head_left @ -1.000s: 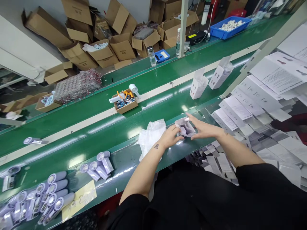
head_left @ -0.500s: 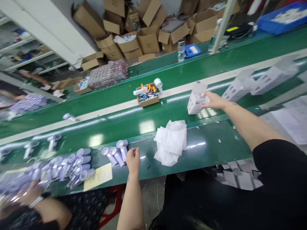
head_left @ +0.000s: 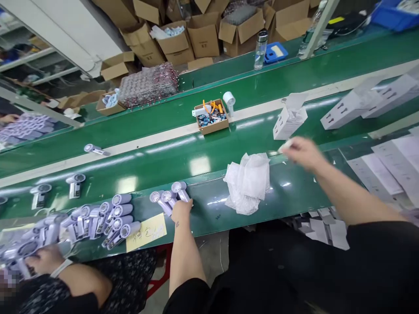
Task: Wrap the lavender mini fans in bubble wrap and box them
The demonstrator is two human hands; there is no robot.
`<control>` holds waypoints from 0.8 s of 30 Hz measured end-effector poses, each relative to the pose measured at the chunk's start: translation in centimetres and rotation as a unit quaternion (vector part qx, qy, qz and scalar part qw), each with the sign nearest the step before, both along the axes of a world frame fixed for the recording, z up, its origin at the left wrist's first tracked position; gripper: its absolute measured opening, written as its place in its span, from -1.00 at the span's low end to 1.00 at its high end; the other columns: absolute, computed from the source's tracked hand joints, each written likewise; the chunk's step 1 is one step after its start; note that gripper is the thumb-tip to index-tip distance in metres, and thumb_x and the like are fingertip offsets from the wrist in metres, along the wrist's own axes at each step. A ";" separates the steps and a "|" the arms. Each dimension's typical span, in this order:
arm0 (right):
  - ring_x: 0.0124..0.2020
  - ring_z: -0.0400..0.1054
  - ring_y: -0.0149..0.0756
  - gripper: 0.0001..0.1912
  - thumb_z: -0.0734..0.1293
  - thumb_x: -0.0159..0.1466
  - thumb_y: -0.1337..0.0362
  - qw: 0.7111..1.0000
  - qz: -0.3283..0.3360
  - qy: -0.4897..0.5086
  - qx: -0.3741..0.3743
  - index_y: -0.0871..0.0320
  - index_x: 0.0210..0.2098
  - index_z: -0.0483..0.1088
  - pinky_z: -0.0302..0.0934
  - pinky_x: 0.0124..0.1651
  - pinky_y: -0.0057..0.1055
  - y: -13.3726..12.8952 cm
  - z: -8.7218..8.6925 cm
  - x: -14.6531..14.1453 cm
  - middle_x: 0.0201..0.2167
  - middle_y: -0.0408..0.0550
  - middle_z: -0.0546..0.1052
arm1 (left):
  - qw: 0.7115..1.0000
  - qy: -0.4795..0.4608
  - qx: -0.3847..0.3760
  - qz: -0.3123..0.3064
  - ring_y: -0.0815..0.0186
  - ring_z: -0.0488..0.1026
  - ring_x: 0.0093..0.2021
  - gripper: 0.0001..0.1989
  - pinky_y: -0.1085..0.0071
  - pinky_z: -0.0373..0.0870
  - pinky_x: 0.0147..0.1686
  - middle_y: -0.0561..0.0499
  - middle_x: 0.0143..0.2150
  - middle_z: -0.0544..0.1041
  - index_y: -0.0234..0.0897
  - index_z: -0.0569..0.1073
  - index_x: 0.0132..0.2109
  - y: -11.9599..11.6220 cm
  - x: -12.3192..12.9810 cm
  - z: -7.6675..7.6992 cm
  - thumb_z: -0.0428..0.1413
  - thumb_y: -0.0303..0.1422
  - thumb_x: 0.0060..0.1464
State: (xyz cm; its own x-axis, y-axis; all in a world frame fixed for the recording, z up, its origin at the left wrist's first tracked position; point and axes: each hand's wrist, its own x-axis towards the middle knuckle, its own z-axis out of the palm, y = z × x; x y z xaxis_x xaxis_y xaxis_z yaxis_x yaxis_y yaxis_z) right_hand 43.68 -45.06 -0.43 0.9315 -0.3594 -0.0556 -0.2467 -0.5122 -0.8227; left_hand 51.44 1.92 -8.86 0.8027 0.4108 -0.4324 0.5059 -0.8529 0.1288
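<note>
Three lilac handheld fans lie side by side on the green bench; my left hand (head_left: 182,211) is closed around the handle of the rightmost handheld fan (head_left: 179,187). My right hand (head_left: 304,152), smeared by motion, is over the bench's back edge with its fingers pinched on a small pale piece (head_left: 285,146) too blurred to name. Just beyond it a white box (head_left: 289,124) stands on the conveyor, top flaps up and translucent wrapping showing inside. Between my hands lies a heap of white translucent bags (head_left: 247,183).
A co-worker's hand (head_left: 47,259) reaches among many lilac fans (head_left: 85,218) at left, beside a yellow note (head_left: 146,233). A carton of small parts (head_left: 214,126) sits on the conveyor. More white boxes (head_left: 347,107) stand at right, with flat white cartons (head_left: 379,172) nearer.
My right hand has left the white box and drawn back towards me with a small pale piece. My left hand has moved onto the rightmost fan's handle. The view has shifted slightly.
</note>
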 end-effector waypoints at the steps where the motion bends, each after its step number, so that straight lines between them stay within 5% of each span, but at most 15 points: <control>1: -0.56 0.39 -0.23 -0.59 0.35 0.06 -0.11 0.983 0.107 0.101 0.110 0.14 -0.44 0.35 0.38 -0.45 -0.19 3.5 -1.1 -1.4 -0.59 -0.05 0.43 | 1.000 0.000 -0.024 -0.001 -0.05 0.45 -0.16 -0.62 0.16 0.34 -0.28 -0.28 -0.29 0.50 -0.32 0.42 -0.36 -0.3 -0.2 0.2 0.06 -0.05 -0.07; 2: -0.59 0.37 -0.29 -0.59 0.37 0.05 -0.09 0.953 0.160 0.162 0.200 0.16 -0.45 0.34 0.37 -0.49 -0.25 6.9 -2.5 -2.5 -0.57 -0.05 0.45 | 0.998 -0.003 -0.067 0.005 0.04 0.47 -0.28 -0.61 0.24 0.35 -0.38 -0.20 -0.39 0.48 -0.30 0.41 -0.39 -1.0 -0.8 0.4 0.03 -0.02 -0.06; 4: -0.50 0.41 -0.29 -0.58 0.37 0.06 -0.08 0.895 0.143 0.198 0.372 0.15 -0.36 0.33 0.39 -0.43 -0.26 12.7 -5.1 -3.7 -0.41 0.00 0.51 | 0.975 -0.011 -0.218 0.035 0.25 0.38 -0.55 -0.57 0.40 0.25 -0.59 -0.01 -0.58 0.37 -0.28 0.39 -0.41 -3.4 -3.3 0.5 -0.02 0.04 -0.05; 6: -0.29 0.46 -0.22 -0.57 0.36 0.10 -0.06 0.822 0.105 0.194 0.525 0.13 -0.23 0.31 0.41 -0.28 -0.21 16.7 -7.0 -3.8 -0.20 0.06 0.51 | 0.903 -0.008 -0.425 0.059 0.40 0.22 -0.68 -0.55 0.49 0.12 -0.70 0.11 -0.64 0.26 -0.27 0.36 -0.40 -6.6 -7.0 0.3 0.03 0.08 -0.10; 8: -0.23 0.45 -0.22 -0.63 0.35 0.14 0.01 0.775 0.056 0.175 0.605 0.14 -0.20 0.31 0.41 -0.22 -0.22 18.6 -7.8 -3.5 -0.17 0.08 0.49 | 0.852 0.018 -0.522 -0.023 0.43 0.22 -0.68 -0.55 0.51 0.13 -0.69 0.11 -0.62 0.29 -0.28 0.36 -0.36 -9.7 -10.7 -0.5 0.02 0.06 -0.04; 10: -0.34 0.45 -0.28 -0.75 0.33 0.19 0.12 0.771 -0.019 0.140 0.621 0.16 -0.25 0.31 0.42 -0.30 -0.31 18.5 -7.8 -3.2 -0.27 0.04 0.51 | 0.843 0.005 -0.516 -0.149 0.38 0.34 -0.55 -0.59 0.46 0.28 -0.56 0.03 -0.51 0.39 -0.28 0.38 -0.27 -11.9 -13.2 -1.7 -0.08 -0.01 0.11; 14: -0.44 0.42 -0.35 -0.86 0.29 0.24 0.25 0.785 -0.127 0.057 0.603 0.13 -0.22 0.28 0.40 -0.48 -0.41 14.0 -6.1 -4.9 -0.34 -0.04 0.51 | 0.835 -0.067 -0.317 -0.445 0.14 0.36 -0.07 -0.73 0.23 0.33 -0.12 -0.14 -0.16 0.44 -0.25 0.40 -0.14 -13.6 -13.8 -5.0 0.08 -0.19 0.07; 16: -0.40 0.44 -0.33 -0.83 0.30 0.23 0.29 0.783 -0.127 0.050 0.607 0.13 -0.17 0.28 0.42 -0.47 -0.40 11.5 -5.2 -7.1 -0.33 -0.04 0.52 | 0.818 -0.078 -0.262 -0.506 0.10 0.34 -0.05 -0.83 0.21 0.30 -0.09 -0.15 -0.18 0.43 -0.24 0.44 -0.20 -13.8 -12.9 -6.3 0.13 -0.32 0.03; 19: -0.38 0.46 -0.31 -0.81 0.30 0.22 0.33 0.758 -0.133 0.090 0.632 0.20 -0.16 0.30 0.44 -0.43 -0.40 9.5 -4.6 -11.3 -0.30 0.02 0.53 | 0.819 -0.094 -0.267 -0.499 0.17 0.37 -0.15 -0.85 0.26 0.29 -0.12 -0.12 -0.32 0.44 -0.24 0.46 -0.34 -13.1 -11.6 -6.5 0.00 -0.44 0.11; 21: -0.36 0.47 -0.28 -0.79 0.30 0.22 0.32 0.726 -0.131 0.118 0.665 0.23 -0.15 0.32 0.45 -0.42 -0.40 9.6 -4.9 -14.0 -0.27 0.06 0.53 | 0.828 -0.100 -0.333 -0.439 0.22 0.38 -0.20 -0.82 0.30 0.28 -0.15 -0.07 -0.34 0.46 -0.23 0.46 -0.33 -12.1 -10.8 -5.5 -0.04 -0.40 0.15; 24: -0.18 0.46 -0.19 -0.64 0.34 0.18 0.26 0.666 -0.093 0.117 0.731 0.22 -0.05 0.29 0.44 -0.36 -0.39 11.6 -6.1 -16.3 -0.12 0.11 0.49 | 0.805 -0.049 -0.557 -0.197 0.33 0.38 -0.38 -0.83 0.40 0.29 -0.31 0.03 -0.40 0.46 -0.24 0.43 -0.30 -10.5 -9.4 -3.2 0.05 -0.25 0.10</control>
State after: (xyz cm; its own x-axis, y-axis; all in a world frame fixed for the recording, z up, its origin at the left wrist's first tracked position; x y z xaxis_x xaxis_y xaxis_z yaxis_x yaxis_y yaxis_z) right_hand 27.37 -33.46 -6.51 0.7823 0.1299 -0.6092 -0.4036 0.8506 -0.3369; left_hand 42.00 -8.58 -12.07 0.8288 -0.4829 -0.2826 0.1648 -0.2721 0.9481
